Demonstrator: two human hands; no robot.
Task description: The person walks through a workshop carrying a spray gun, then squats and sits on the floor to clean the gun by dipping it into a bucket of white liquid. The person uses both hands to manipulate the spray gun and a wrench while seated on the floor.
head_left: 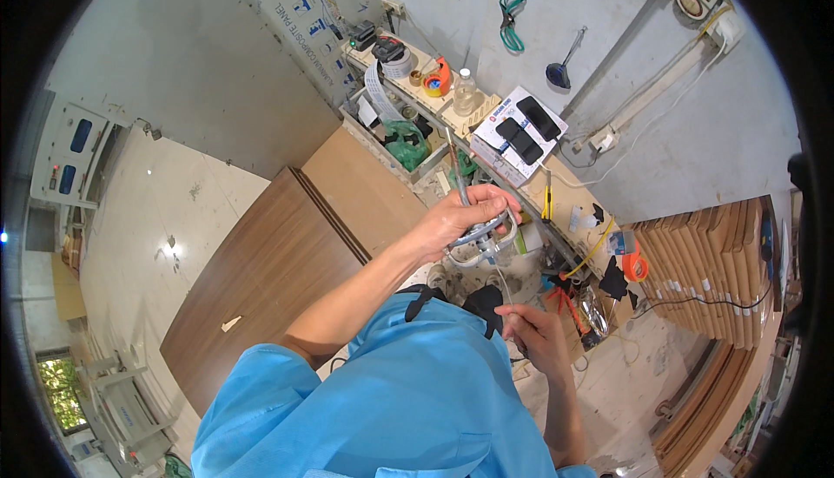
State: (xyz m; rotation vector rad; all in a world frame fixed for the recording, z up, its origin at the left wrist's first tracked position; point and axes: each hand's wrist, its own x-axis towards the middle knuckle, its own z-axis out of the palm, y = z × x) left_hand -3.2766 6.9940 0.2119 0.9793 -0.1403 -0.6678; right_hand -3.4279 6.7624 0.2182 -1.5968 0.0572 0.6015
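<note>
Left fingers (492, 209) around grey tool (478, 232)

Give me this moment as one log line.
Left hand: holding grey metal-framed tool | Right hand: at thin pale rod | Nearby: black phones, white box

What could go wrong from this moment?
The left hand holds the metal tool; its grip might slip. The right hand appears to pinch a thin rod-like piece, which could slide free. Two phones lie on top of a white box; a bump might knock them off.
</note>
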